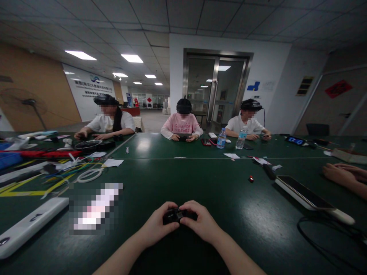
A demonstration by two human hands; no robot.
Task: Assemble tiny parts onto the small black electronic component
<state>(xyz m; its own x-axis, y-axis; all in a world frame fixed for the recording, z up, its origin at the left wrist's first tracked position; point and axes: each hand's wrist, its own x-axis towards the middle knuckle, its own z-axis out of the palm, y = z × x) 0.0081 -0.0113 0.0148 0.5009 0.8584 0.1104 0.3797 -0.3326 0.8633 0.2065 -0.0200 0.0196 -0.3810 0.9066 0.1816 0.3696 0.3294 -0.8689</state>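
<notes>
Green worktop spreads before you in the head view, with glass doors beyond and three people in headsets seated across it. Your left hand and right hand close around a small black device between them, low in the centre. A blurred bright rectangle lies to their left; the white-cased phone lies to their right.

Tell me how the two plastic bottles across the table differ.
The left bottle looks distinctly blue, while the right bottle looks clearer and paler. The left bottle stands closer to the red-edged dark items; the right bottle is closer to the person in white behind it. Both stand upright.
</notes>
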